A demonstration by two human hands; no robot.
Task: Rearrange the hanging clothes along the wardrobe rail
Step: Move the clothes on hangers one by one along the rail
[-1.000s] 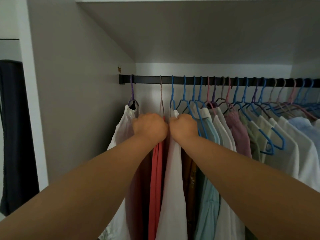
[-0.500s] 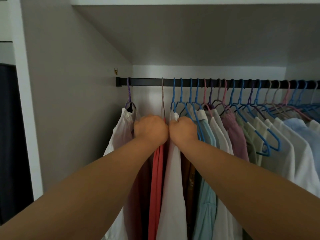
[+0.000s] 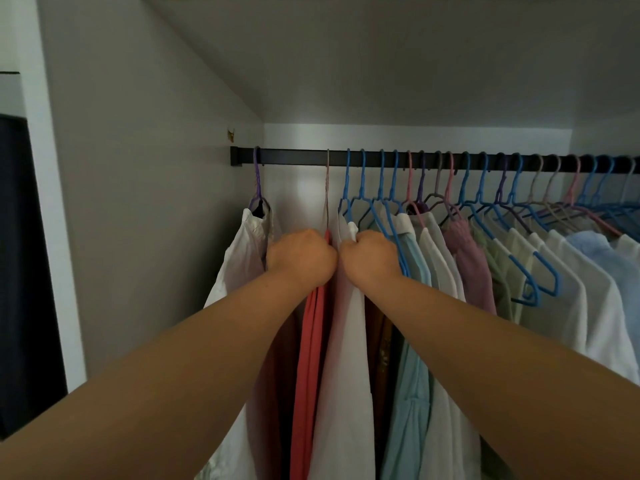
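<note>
While both arms reach fwd into the wardrobe, the left hand [image 3: 300, 258] is clenched on the top of the coral-red garment [image 3: 309, 358], knuckles toward the camera, just under the pale hanger [image 3: 327, 192] whose hook sits alone on the black rail [image 3: 298, 156]. Right hand [image 3: 370, 258] is clenched too, gripping the upper edge of the white garment [image 3: 343, 375] next to it; its fingers are curled away from view, so whether a hanger shoulder is also inside the fist can't be told. The 2 fists sit side by side, nearly touching, w/ the red and white pieces hanging down between and below the wrists.

Left of the left hand, a white shirt [image 3: 239, 258] hangs on a purple hanger [image 3: 256, 181] close to the rail's wall end, apart from the rest. Right of the right hand, clothes are packed tight: a light blue shirt [image 3: 412, 393], more white shirts, a mauve top [image 3: 472, 261], pale green ones, then a blue shirt [image 3: 595, 247] near the frame edge, mostly on blue hangers [image 3: 533, 271] w/ a few pink and purple ones.

No brand, label or readable writing shows on any garment or hanger. A small gold-ish fitting [image 3: 230, 134] sits on the side wall above the rail end; too small to make out. A dark panel [image 3: 20, 271] fills the far left edge.
</note>
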